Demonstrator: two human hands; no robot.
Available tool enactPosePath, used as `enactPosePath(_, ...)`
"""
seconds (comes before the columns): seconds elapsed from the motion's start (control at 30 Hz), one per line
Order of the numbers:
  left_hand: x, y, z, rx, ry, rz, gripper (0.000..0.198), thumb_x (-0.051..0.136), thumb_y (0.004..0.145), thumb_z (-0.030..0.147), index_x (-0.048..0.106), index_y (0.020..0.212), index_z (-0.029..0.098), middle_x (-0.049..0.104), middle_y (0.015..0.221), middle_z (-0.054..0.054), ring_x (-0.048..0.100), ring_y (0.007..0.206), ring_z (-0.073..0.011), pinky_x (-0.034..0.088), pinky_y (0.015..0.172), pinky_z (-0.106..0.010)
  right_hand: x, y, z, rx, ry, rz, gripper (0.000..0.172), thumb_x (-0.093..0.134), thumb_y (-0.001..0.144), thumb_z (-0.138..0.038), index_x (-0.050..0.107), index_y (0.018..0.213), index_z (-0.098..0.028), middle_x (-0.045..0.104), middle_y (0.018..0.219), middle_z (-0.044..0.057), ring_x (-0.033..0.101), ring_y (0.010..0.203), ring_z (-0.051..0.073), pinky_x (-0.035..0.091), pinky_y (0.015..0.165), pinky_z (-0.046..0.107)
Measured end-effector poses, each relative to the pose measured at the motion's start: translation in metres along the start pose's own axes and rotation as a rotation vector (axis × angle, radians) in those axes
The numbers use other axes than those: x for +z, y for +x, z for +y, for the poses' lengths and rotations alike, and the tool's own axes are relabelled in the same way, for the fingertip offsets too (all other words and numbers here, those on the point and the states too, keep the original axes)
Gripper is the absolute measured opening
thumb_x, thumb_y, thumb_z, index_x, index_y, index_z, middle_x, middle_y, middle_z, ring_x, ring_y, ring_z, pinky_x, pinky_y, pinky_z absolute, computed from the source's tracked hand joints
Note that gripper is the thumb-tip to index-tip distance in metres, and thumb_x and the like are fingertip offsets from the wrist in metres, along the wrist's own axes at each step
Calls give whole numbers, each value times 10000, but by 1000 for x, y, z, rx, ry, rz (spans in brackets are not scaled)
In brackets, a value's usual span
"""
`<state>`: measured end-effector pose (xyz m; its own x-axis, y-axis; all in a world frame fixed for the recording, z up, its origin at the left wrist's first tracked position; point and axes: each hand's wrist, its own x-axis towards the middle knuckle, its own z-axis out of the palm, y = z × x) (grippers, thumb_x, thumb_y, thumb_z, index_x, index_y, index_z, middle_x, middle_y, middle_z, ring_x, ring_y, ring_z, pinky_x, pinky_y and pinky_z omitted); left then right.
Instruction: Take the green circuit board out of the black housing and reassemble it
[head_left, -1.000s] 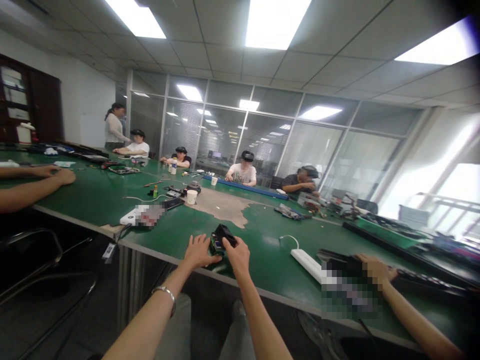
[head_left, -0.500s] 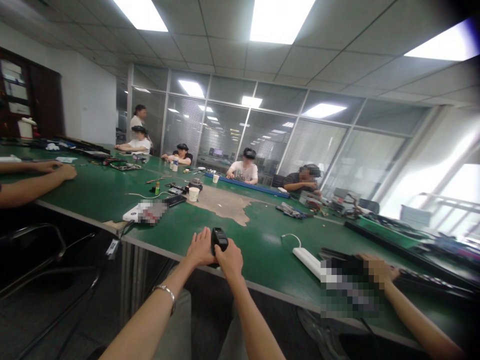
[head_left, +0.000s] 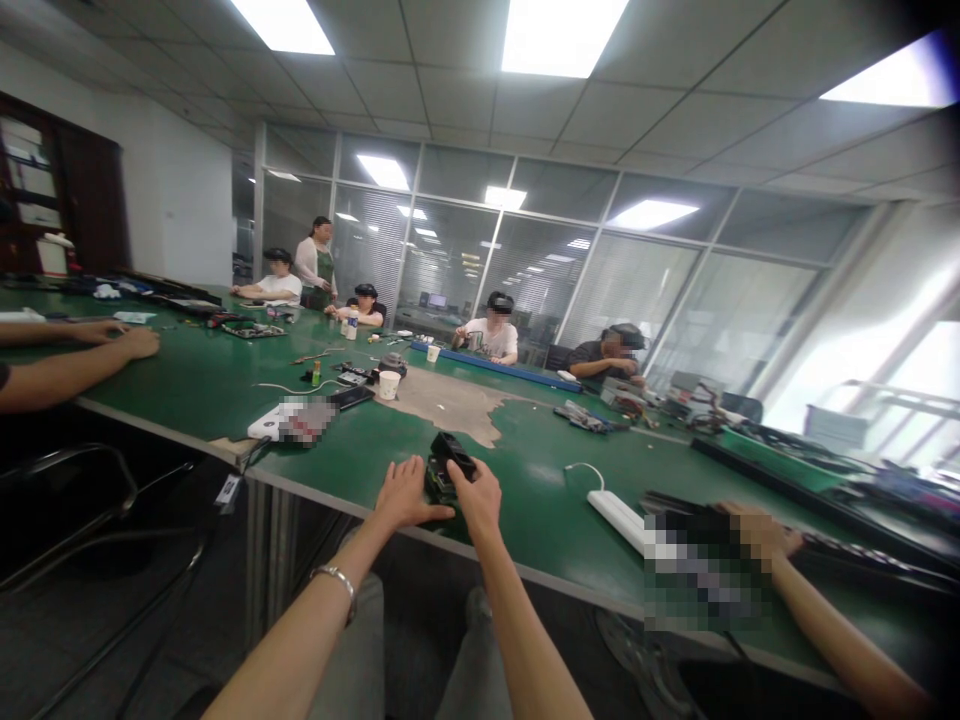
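The black device (head_left: pixel 445 466) is located nr the front edge of the green surface (head_left: pixel 525 490), btwn the two hands of the person. Its black upper part stands tilted over a lower part w/ some green; details are too small to tell. If the device rests fully on the surface or is a bit lifted, I cannot tell.

The R hand (head_left: pixel 480 500) is grasping the device from the R side, w/ thumb on the near face of the black part. The L hand (head_left: pixel 403 492) is just beside the device on the L, fingers stretched fwd & thumb pointing to the R below it. Whether this hand grips the lower part, I cannot tell. On the L wrist there is a silver bracelet (head_left: pixel 341 580).

Farther on the surface, approx. in the middle, is a beige patch (head_left: pixel 439 405), w/ a paper cup (head_left: pixel 388 384) at its L end. To the L of the device, well apart, lies a white power strip (head_left: pixel 264 427), partly blurred. On the R side is another white strip (head_left: pixel 616 518) w/ a short cable, & near it a co-worker's hand (head_left: pixel 757 535) on dark parts, also blurred.
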<state>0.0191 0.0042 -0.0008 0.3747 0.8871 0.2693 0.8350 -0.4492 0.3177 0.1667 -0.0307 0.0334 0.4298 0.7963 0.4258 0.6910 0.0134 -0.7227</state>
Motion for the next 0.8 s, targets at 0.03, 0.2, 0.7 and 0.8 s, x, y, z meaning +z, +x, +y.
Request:
enactPosePath(0.03, 0, 0, 0, 5, -2, 3, 1042, 484, 669, 789, 263, 1438, 122, 293, 1509, -183, 248, 1399, -328, 123, 1145, -491, -4, 3, 2, 3, 16, 20, 502, 501, 813, -543, 630, 1133, -179, 709, 1007, 68, 658, 923, 210, 469, 779, 265)
enactPosePath(0.2, -4, -2, 6, 2, -4, 7, 981, 431, 675, 832, 350, 1406, 183, 368, 1475, -143, 289, 1371, -339, 135, 1142, -489, -17, 4, 24, 50, -12, 101, 506, 516, 804, -495, 612, 1165, -154, 695, 1044, 99, 644, 956, 239, 455, 808, 292)
enactPosePath(0.7, -7, -2, 10, 0, 42, -24, 931, 382, 717, 817, 380, 1405, 190, 365, 1483, -135, 286, 1371, -340, 134, 1133, -501, -2, -13, 51, 26, -237, 106, 781, 579, 775, -455, 370, 1386, -14, 561, 1252, 239, 540, 1138, 325, 391, 939, 365)
enactPosePath(0.8, -7, -2, 10, 3, 47, -28, 933, 380, 713, 823, 378, 1407, 200, 365, 1484, -129, 285, 1370, -338, 137, 1128, -509, -2, -14, 52, 24, -237, 102, 737, 551, 799, -449, 383, 1385, -35, 574, 1242, 221, 553, 1116, 310, 402, 918, 355)
